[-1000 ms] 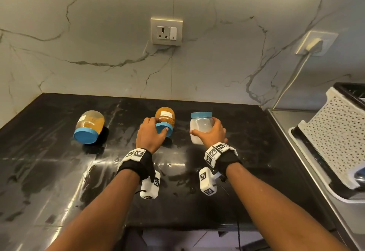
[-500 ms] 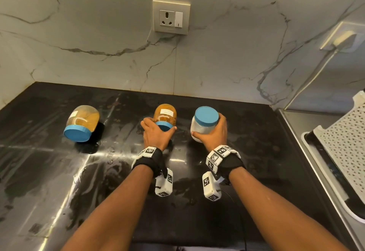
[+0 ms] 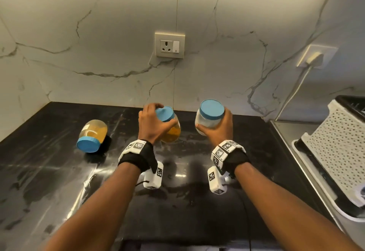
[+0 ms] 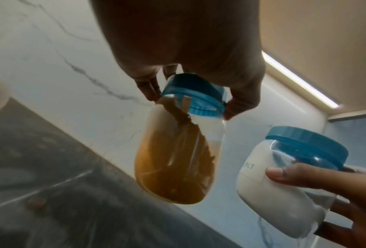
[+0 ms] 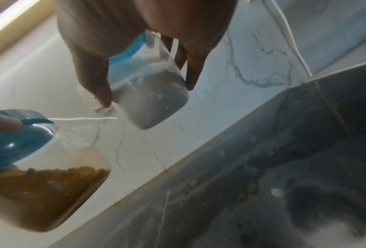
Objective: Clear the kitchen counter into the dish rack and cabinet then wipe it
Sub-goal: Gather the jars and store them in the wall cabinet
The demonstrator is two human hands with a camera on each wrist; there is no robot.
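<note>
two hands lift jars above a black counter (image 3: 59, 181).
left hand (image 3: 153, 126) grips the orange jar (image 3: 173, 132) by its lid; right hand (image 3: 221, 130) wraps the salt jar (image 3: 207, 122).

The head view looks forward and down from above the bench (image 3: 59, 181), taking in both forearms, the marble back wall (image 3: 98, 33) and the dish rack (image 3: 339, 144) at the right edge. Each wrist view sits close under its own palm, tilted upward along the fingers toward the wall. All three views share the yellow-filled jar (image 4: 175, 159) and the white-filled jar (image 5: 152, 94), each seen from an opposite side in the wrist views.
</note>
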